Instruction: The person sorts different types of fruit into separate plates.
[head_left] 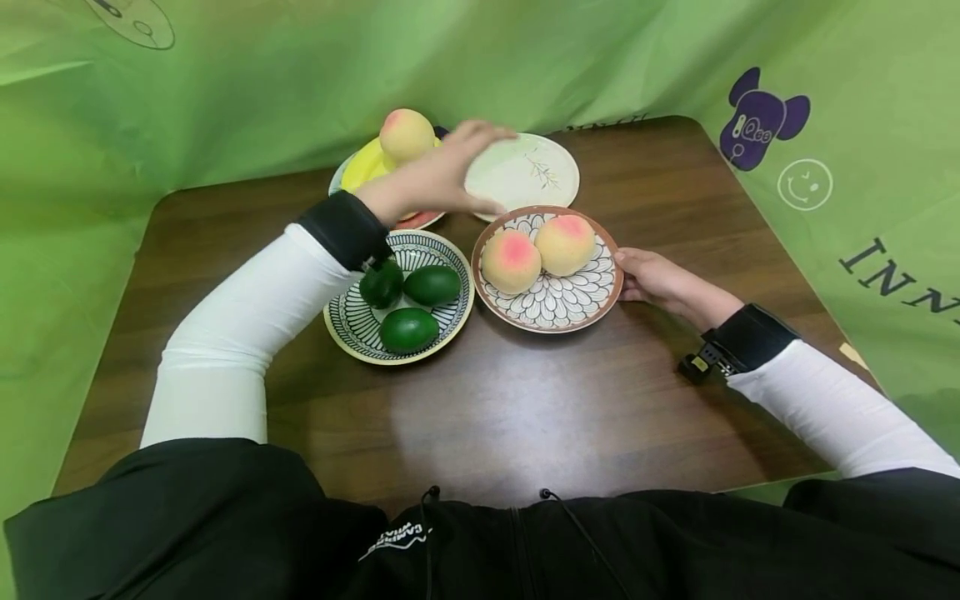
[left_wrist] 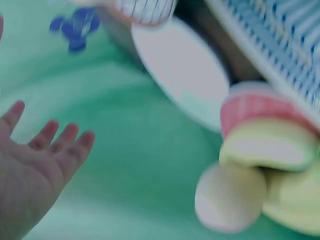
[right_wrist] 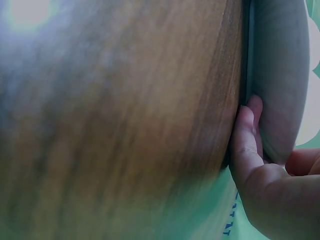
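- My left hand (head_left: 435, 177) is out over the far side of the wooden table (head_left: 487, 417), fingers spread and fairly straight, hovering between the pale leaf-print plate (head_left: 536, 171) and the yellow plate (head_left: 360, 167) behind it.
- From the left wrist view, that hand (left_wrist: 35, 165) shows an open palm with nothing in it; the picture is blurred, so I can't tell whether the fingertips touch the pale plate's rim.
- A peach (head_left: 407, 133) sits on the yellow plate, just left of my left hand's knuckles.
- My right hand (head_left: 660, 282) is at the right edge of the brown-rimmed petal-pattern plate (head_left: 555, 304), fingers curled against its rim.
- The right wrist view confirms it: fingers (right_wrist: 247, 145) are tucked under the plate's edge (right_wrist: 280, 75) where it meets the tabletop, so I'm gripping that plate.
- Two peaches sit on the gripped plate, touching each other: one with a strong pink blush (head_left: 511, 260) on the left, a paler one (head_left: 565, 242) to the right.
- Just beside it, to the left, the striped bowl-plate (head_left: 352, 329) carries three dark green avocados (head_left: 408, 329); my left forearm passes over its far rim.
- The gripped plate lies mid-table, near the pale plate beyond it.
- Green cloth (head_left: 225, 75) walls in the table on all sides.
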